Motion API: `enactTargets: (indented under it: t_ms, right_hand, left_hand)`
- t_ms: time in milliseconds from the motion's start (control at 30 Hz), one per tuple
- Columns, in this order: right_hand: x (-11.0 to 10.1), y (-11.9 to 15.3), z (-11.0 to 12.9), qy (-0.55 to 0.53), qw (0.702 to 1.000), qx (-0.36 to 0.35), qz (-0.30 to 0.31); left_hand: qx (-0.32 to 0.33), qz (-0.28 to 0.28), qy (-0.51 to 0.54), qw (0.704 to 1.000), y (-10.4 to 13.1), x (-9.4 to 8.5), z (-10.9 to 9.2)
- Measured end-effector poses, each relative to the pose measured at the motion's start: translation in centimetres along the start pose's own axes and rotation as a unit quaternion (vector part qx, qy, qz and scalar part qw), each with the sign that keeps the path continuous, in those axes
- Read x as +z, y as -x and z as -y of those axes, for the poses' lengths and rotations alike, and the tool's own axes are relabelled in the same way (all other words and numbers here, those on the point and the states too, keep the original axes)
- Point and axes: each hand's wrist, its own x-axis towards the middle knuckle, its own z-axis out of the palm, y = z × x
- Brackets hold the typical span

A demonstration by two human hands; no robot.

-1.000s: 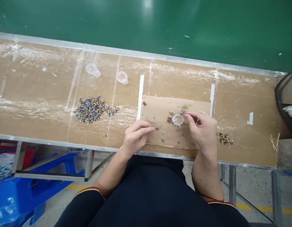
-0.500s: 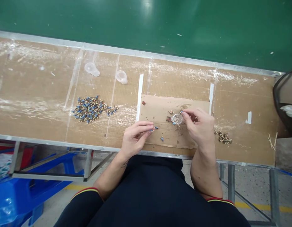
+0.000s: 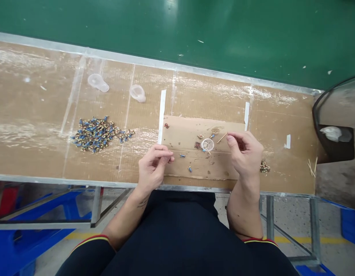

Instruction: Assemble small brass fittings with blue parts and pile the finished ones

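My left hand [image 3: 156,163] hovers over the left edge of a cardboard sheet [image 3: 177,134], thumb and fingertips pinched; whatever they hold is too small to make out. Between thumb and forefinger my right hand [image 3: 244,151] grips a thin wooden stick [image 3: 222,138] that points down and left. Left of the stick stands a small clear cup [image 3: 207,144] with a pale stick leaning in it. A blue-and-brass part [image 3: 212,136] lies just above the cup. Another blue part [image 3: 182,155] is right of my left fingertips, and a third blue part [image 3: 189,169] lies lower.
A large pile of blue-and-brass parts [image 3: 95,134] is on the left. Brass pieces [image 3: 264,167] lie beside my right forearm. Two clear plastic cups [image 3: 137,93] rest at the back left. Loose sticks [image 3: 311,167] lie far right, near a dark-rimmed bin [image 3: 332,147].
My right hand has drawn back right from the cup, and its stick now shows. My left hand has moved left, away from the blue part on the cardboard. The view has shifted right.
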Motion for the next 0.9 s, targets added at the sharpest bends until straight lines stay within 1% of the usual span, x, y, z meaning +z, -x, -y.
enactTargets:
  t_ms: [167, 267, 400, 500, 633, 767, 900]
  right_hand:
    - [0.0, -0.2, 0.0, 0.028, 0.997, -0.020, 0.067]
    - [-0.2, 0.1, 0.5, 0.030, 0.993, -0.068, 0.091]
    - [-0.8, 0.8, 0.7, 0.029, 0.977, -0.152, 0.146]
    - [-0.7, 1.3, 0.8, 0.042, 0.970, -0.170, 0.170]
    - [0.1, 1.5, 1.2, 0.064, 0.967, -0.178, 0.171]
    - [1.1, 1.4, 2.0, 0.087, 0.967, -0.191, 0.144]
    - [1.6, 1.3, 2.5, 0.085, 0.968, -0.207, 0.112]
  left_hand:
    - [-0.038, -0.025, 0.033, 0.998, 0.1, 0.4, 0.4]
    - [-0.059, -0.034, 0.047, 0.997, 0.2, 0.7, 0.3]
    - [-0.081, -0.034, 0.080, 0.993, 0.4, 0.8, 0.2]
    - [-0.100, -0.035, 0.084, 0.991, 0.5, 0.8, 0.3]
    - [-0.116, -0.037, 0.079, 0.989, 0.7, 1.0, 0.3]
    - [-0.125, -0.030, 0.084, 0.988, 0.7, 1.2, -0.1]
    - [-0.113, -0.028, 0.110, 0.987, 0.8, 0.8, -0.2]
